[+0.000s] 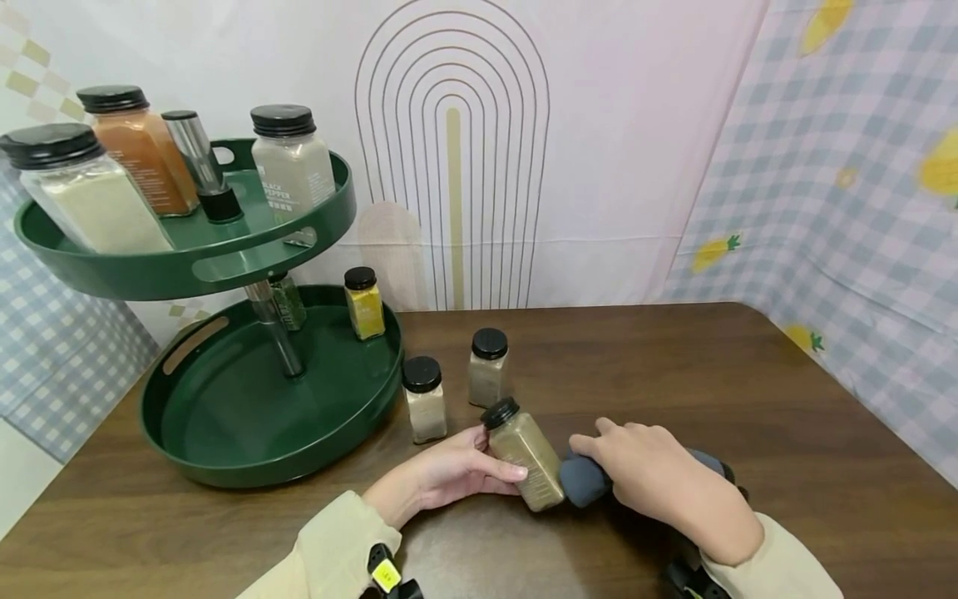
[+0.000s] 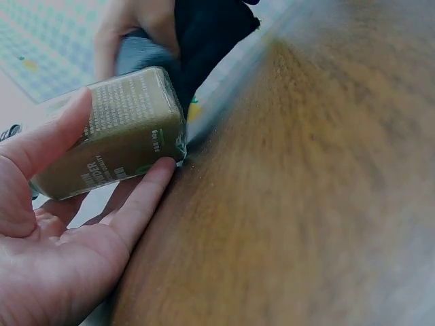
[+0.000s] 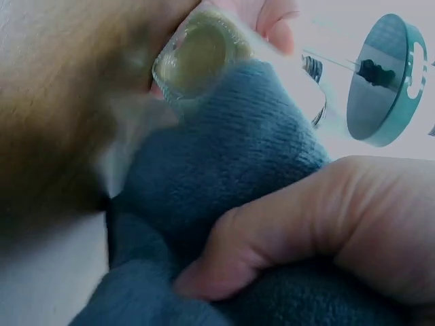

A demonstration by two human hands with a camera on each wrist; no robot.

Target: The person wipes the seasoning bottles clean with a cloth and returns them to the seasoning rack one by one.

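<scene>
My left hand [image 1: 467, 468] holds a spice jar [image 1: 530, 457] with a black lid and brownish-green powder, tilted over the table. In the left wrist view the thumb lies across the label of the jar [image 2: 129, 122], with fingers under it. My right hand [image 1: 651, 466] grips a dark blue-grey cloth [image 1: 586, 480], bunched close to the jar's base. Seen from the right wrist, the cloth [image 3: 224, 149] overlaps the glass bottom of the jar, and the thumb presses into its folds.
A green two-tier tray stand is at left, with a lower tray [image 1: 224, 474] and an upper tray [image 1: 150, 279]. Large jars, including a black pepper jar [image 1: 293, 179], stand on top. A yellow jar [image 1: 364, 304] is below. Two small jars, a pale one [image 1: 427, 412] and a greyish one [image 1: 488, 374], stand on the wooden table [image 1: 674, 366].
</scene>
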